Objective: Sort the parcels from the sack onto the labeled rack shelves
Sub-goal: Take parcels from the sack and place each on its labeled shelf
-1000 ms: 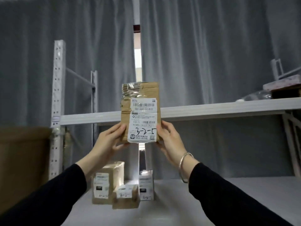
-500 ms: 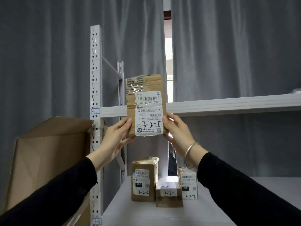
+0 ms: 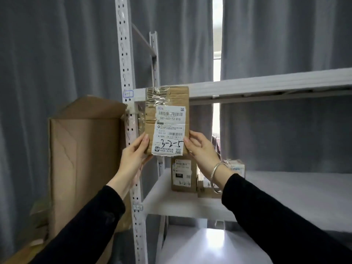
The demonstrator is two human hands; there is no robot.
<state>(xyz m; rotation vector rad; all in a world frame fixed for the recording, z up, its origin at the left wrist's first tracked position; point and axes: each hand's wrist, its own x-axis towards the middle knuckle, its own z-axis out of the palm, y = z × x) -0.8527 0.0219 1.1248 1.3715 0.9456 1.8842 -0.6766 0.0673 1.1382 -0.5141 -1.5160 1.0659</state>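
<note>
I hold a flat brown cardboard parcel point(image 3: 167, 119) upright in front of the white rack, its white label marked "3-2-5" facing me. My left hand point(image 3: 134, 157) grips its lower left edge and my right hand point(image 3: 201, 149) grips its lower right edge. Behind and below it, on the middle shelf point(image 3: 285, 193), stands a parcel marked "3-2-4" point(image 3: 183, 176), with two more small parcels point(image 3: 235, 166) partly hidden by my right wrist. The sack is not in view.
The rack's perforated white upright point(image 3: 126, 73) rises left of the parcel, with a small label tag point(image 3: 128, 94) on it. An upper shelf beam point(image 3: 266, 85) runs right. A large open cardboard box point(image 3: 83, 159) stands left of the rack. Grey curtains hang behind.
The view has swung left and down, so the rack upright and big box now sit nearer the centre. The parcel stays held in both hands, now lower against the upper shelf beam.
</note>
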